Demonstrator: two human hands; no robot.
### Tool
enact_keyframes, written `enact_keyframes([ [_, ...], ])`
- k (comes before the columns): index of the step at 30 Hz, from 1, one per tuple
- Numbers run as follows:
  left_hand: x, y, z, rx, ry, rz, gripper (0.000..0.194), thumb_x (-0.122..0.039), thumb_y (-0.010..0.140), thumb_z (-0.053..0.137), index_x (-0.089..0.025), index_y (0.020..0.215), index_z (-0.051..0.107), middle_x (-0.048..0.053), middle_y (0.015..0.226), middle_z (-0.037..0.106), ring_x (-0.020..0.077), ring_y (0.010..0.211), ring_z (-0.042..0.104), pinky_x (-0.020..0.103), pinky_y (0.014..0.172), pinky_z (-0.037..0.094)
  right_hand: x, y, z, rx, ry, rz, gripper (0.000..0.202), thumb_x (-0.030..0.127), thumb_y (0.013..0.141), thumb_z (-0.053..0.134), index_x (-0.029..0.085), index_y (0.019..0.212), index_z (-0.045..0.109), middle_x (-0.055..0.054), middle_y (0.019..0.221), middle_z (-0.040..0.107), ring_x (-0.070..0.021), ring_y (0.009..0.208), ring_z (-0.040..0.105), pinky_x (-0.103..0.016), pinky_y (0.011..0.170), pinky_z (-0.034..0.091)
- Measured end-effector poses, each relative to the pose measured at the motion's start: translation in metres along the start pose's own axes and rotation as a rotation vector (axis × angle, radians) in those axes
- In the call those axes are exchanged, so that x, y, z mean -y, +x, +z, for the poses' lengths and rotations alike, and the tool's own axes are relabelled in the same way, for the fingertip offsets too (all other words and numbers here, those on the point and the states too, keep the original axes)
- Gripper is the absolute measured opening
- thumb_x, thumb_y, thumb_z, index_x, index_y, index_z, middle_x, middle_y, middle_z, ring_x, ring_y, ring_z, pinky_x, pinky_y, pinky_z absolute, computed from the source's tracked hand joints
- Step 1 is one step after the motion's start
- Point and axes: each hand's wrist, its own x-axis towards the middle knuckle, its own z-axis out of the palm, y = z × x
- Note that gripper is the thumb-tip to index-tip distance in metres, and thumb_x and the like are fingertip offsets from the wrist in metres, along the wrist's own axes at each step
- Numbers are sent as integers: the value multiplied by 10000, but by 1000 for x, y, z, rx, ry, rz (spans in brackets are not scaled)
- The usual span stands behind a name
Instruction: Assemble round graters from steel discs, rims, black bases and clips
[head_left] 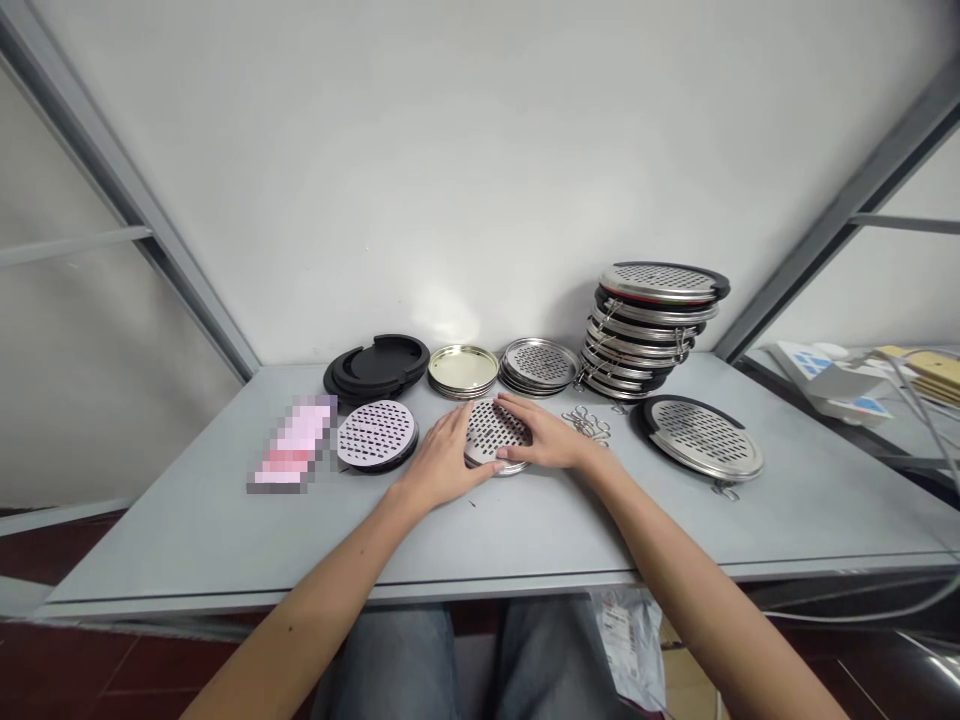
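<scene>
The slotted metal disc [491,428] lay flat on the grey table [525,535], its slotted face up; a second rim showed beneath its near edge. Clock positions refer to this disc, with 12 o'clock toward the wall [480,180]. The left hand [442,455] was closed around the rim from 9 o'clock and the right hand [551,440] from 3 o'clock, so both were clamped on the disc (how firmly could not be told). The thumbs lay near 6 o'clock, the fingertips near 12.

Stack of gold-toned lids [463,368]: 11 o'clock. Stack of slotted silver lids [538,362]: 1 o'clock. Tall stack of black-trimmed slotted discs [652,325]: 2 o'clock. Loose wire clips [589,424]: 3 o'clock, near the right hand. Black-edged disc [705,438]: 3 o'clock, farther out. Black plastic rings [379,365]: 10 o'clock. Pale slotted plate [377,433]: 9 o'clock, beside the left hand.
</scene>
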Motion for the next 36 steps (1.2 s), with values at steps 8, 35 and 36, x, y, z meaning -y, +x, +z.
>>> enact_keyframes([
  [8, 0, 1, -1, 19, -39, -28, 884, -535, 737, 700, -171, 1434, 298, 175, 1458, 397, 326, 1357, 364, 503, 1102, 327, -1, 1, 2, 55, -8, 28, 888, 586, 704, 695, 113, 1412, 441, -215, 1483, 364, -338, 1373, 356, -496, 1127, 296],
  [35, 0, -1, -3, 77, -9, 4, 751, -515, 837, 593, -179, 1447, 311, 143, 1499, 348, 294, 1388, 325, 461, 1133, 301, 6, 2, 4, -31, -50, -59, 615, 485, 869, 545, 100, 1348, 511, -199, 1400, 487, -302, 1312, 451, -466, 1103, 352],
  [36, 0, -1, -2, 77, -1, -10, 748, -515, 842, 586, -166, 1445, 312, 152, 1507, 331, 298, 1394, 313, 465, 1134, 296, 6, 2, 4, -25, -56, -56, 620, 486, 871, 544, 96, 1351, 506, -201, 1407, 479, -303, 1322, 438, -467, 1109, 344],
])
